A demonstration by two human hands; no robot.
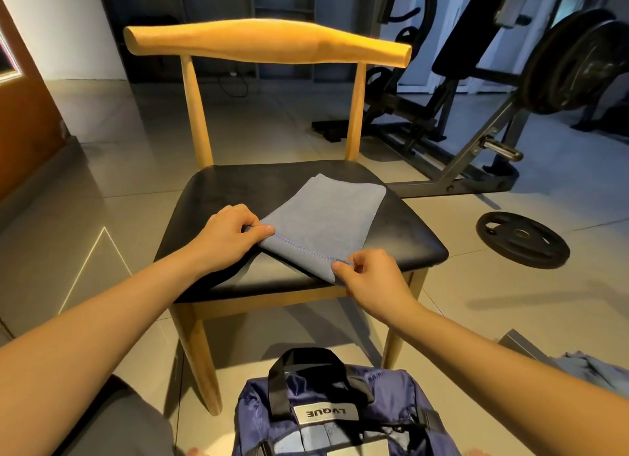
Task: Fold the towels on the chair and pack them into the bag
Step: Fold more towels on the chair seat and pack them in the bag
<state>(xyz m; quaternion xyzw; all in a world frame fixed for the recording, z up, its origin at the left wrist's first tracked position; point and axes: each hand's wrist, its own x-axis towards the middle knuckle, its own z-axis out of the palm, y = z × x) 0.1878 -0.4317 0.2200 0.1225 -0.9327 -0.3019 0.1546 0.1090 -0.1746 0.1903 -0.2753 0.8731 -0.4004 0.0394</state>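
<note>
Pinching both near corners of the blue-grey rectangular cloth towel [323, 214], we have it lying flat on the black padded seat of the light wooden chair [221, 190], set at an angle with its stitched hem towards us. Our left hand [228, 232] grips the left end of the hem between thumb and curled fingers. Our right hand [369, 278] pinches the right end, at the seat's front edge. The towel reads as a compact rectangle with layers showing at that edge, so we judge it folded at least once. A further fold may follow, or the lift off the seat. No other towel shows on the chair. The navy fabric bag with black handles and a white label [340, 418] sits on the tiled floor just in front of the chair, beneath our forearms. Pale blue shows at its top, but we cannot tell whether that is a packed towel or part of the bag. Crumpled bluish cloth [592, 370] lies at the lower right edge, possibly another towel. Packing this one is not yet done.
</note>
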